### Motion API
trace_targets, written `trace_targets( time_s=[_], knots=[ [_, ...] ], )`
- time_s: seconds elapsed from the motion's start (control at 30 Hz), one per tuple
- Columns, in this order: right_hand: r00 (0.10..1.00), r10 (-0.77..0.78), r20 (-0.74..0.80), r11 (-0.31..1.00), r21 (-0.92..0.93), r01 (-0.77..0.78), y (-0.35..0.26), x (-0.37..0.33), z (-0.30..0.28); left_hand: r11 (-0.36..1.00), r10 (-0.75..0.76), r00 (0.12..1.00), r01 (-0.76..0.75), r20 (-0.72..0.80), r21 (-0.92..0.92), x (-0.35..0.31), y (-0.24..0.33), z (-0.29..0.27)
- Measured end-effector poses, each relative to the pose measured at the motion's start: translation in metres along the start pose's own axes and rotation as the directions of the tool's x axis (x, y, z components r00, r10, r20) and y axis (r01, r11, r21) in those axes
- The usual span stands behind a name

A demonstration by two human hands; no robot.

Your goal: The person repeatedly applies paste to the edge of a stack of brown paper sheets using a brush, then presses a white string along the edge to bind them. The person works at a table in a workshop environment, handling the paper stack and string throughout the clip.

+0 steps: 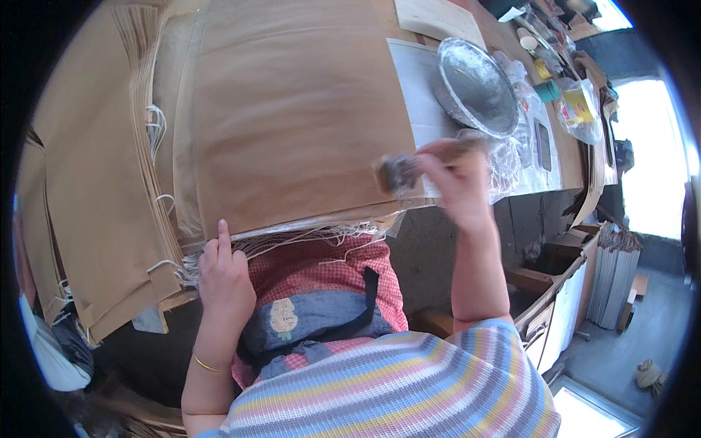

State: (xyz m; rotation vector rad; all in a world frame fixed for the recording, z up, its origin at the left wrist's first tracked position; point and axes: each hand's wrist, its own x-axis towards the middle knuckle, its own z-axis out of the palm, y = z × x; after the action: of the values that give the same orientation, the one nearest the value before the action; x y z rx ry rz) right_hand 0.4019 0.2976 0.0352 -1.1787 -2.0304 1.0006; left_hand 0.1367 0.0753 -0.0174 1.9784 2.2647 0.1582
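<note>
A large brown paper sheet (299, 109) lies on a stack in front of me, with white strings (314, 237) hanging along its near edge. My left hand (225, 274) rests at its near left corner; the index finger is stretched out on the paper and the other fingers are partly bent. In my right hand (460, 175), blurred by motion, is a brush, its grey, paste-smeared head (396, 174) over the sheet's near right corner. The fingers close round its handle. Beyond that hand, a round metal basin (478, 87) with grey-white smears on its inside stands on the table.
Stacks of brown paper bags (95, 160) with string handles lie at the left. Behind the basin are clear plastic wrap, a phone (542, 146), a green cup (548, 90) and a bagged yellow container (578, 106). An open wooden drawer (544, 281) is at the lower right.
</note>
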Motion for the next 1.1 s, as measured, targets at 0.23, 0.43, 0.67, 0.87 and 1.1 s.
trace_targets(
  time_s=[0.23, 0.43, 0.67, 0.87, 1.1],
  knots=[
    [0.952, -0.222, -0.213, 0.631, -0.775, -0.026, 0.069, -0.064, -0.096, 0.941, 0.185, 0.954, -0.241, -0.237, -0.238, -0.008, 0.012, -0.036],
    [0.906, -0.403, 0.133, 0.907, -0.076, 0.415, -0.007, -0.095, 0.016, 0.533, 0.324, 0.943, -0.252, -0.079, -0.808, -0.016, 0.042, -0.089],
    [0.823, -0.287, 0.490, 0.890, 0.455, 0.039, -0.014, -0.105, 0.032, 0.860, 0.125, 0.986, -0.161, -0.106, -0.483, -0.027, 0.007, -0.113],
    [0.967, -0.174, 0.186, 0.984, 0.076, 0.162, 0.011, -0.048, -0.042, 0.840, -0.107, 0.961, -0.050, -0.254, -0.541, 0.020, -0.022, -0.079],
    [0.949, 0.171, 0.266, 0.982, 0.028, -0.185, 0.075, -0.005, -0.002, 0.779, -0.242, 0.960, 0.108, -0.138, -0.618, 0.047, -0.049, 0.001]
  ],
)
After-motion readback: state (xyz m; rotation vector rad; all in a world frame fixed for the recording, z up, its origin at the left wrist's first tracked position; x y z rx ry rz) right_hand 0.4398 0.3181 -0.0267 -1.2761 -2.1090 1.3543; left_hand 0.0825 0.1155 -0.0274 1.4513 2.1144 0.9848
